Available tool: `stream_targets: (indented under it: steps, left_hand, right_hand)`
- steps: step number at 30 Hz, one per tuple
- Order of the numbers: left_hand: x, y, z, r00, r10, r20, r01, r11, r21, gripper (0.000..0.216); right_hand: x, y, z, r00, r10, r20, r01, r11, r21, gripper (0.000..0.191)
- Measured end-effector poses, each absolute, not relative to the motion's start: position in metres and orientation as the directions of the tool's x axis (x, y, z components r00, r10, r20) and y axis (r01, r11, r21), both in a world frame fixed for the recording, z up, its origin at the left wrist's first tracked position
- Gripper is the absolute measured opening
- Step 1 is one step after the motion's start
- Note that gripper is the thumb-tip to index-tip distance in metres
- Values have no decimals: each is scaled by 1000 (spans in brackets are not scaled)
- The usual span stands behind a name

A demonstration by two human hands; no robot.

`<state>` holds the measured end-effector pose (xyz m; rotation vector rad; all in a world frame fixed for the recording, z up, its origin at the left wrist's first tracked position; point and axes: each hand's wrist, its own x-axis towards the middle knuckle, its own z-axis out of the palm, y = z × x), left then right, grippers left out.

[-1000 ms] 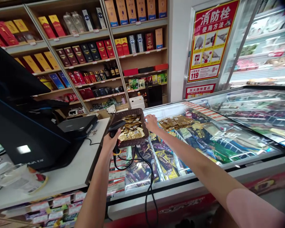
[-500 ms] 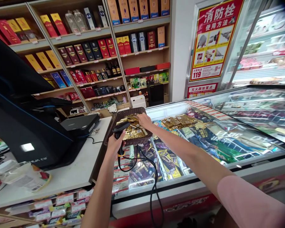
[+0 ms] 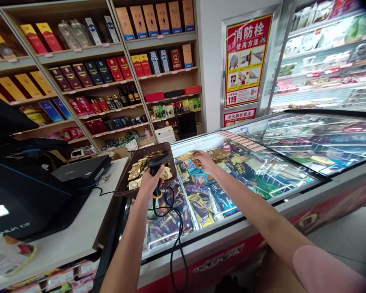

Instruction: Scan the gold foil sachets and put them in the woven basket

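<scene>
My left hand (image 3: pixel 150 183) is closed round the handle of a black barcode scanner (image 3: pixel 157 160), whose head hangs over a brown woven basket (image 3: pixel 120 188). Gold foil packets (image 3: pixel 136 169) fill much of that basket. A black cable drops from the scanner's handle. Farther right, my right hand (image 3: pixel 206 159) pinches a gold packet (image 3: pixel 196 155) above the glass top of a chest freezer (image 3: pixel 183 142). Beside its fingers lies a pile of similar gold packets (image 3: pixel 218 154) on the glass. The fingers partly hide the held packet.
A counter (image 3: pixel 88 219) on the left carries a black checkout terminal (image 3: pixel 24 183) and a flat black device (image 3: pixel 82 169). Bagged frozen goods (image 3: pixel 201 207) show through the freezer glass. Shelves of boxed bottles (image 3: pixel 103 71) line the back wall; a red poster (image 3: pixel 247 61) hangs beside them.
My right hand has moved from the basket to the right, over the freezer glass, with a gold packet. My left hand keeps the scanner over the basket. The view has turned rightward.
</scene>
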<state>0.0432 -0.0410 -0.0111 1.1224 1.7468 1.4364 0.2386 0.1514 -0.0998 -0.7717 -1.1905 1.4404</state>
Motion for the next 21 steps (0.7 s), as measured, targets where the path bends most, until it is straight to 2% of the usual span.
stream_targets:
  steps: [4, 7, 10, 15, 21]
  left_hand:
    - [59, -31, -9, -424, 902, 78, 244, 31, 969, 56]
    - [67, -23, -11, -408, 910, 71, 252, 38, 967, 57]
    - [74, -15, -16, -394, 917, 58, 236, 40, 971, 57]
    - [83, -9, -21, -336, 940, 54, 284, 47, 958, 55]
    - [89, -10, -20, -289, 956, 41, 335, 60, 940, 54]
  right_hand:
    - [266, 157, -120, -133, 933, 334, -243, 296, -924, 17]
    - [279, 161, -129, -102, 870, 482, -121, 470, -875, 14]
    - [286, 164, -132, -106, 804, 585, 44, 592, -805, 19]
    - [295, 162, -127, -159, 720, 675, 267, 690, -673, 22]
    - [299, 156, -123, -258, 665, 701, 267, 747, -609, 23]
